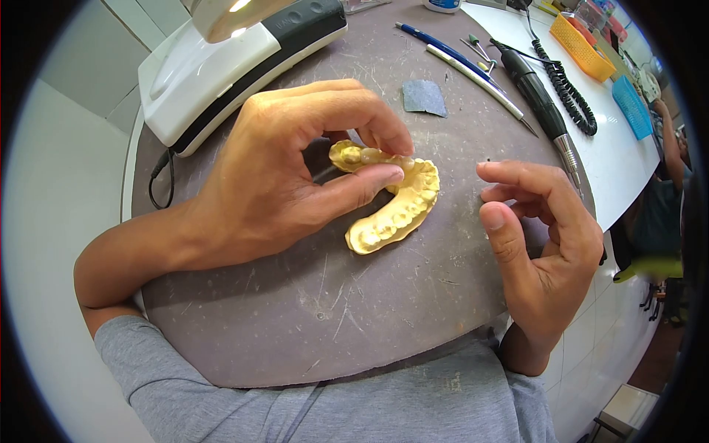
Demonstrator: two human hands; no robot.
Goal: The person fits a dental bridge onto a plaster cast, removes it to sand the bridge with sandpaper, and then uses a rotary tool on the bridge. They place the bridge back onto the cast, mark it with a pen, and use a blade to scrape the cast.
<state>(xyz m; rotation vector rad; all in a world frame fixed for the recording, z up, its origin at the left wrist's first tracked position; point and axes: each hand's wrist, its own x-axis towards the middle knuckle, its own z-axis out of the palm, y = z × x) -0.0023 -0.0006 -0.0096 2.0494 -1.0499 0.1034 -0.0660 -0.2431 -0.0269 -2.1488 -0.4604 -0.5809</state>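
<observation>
A yellow dental cast [408, 204], curved like a horseshoe with a row of teeth, rests on the grey-brown worktop [317, 317]. My left hand [295, 155] reaches over its upper left arm, with thumb and fingers on either side of a pale translucent piece [380, 156] on the teeth. The fingertips close round that part. To the right of the cast, my right hand [543, 236] is raised with its fingers curled and apart from the thumb. It holds nothing and does not touch the cast.
Beyond the hands lie a square of grey abrasive paper [425, 98], a blue pen [436, 46], a white-handled tool [473, 78] and a black handpiece [533, 88] with a coiled cord. A white device [214, 74] stands upper left. Another person's arm [670, 140] shows far right.
</observation>
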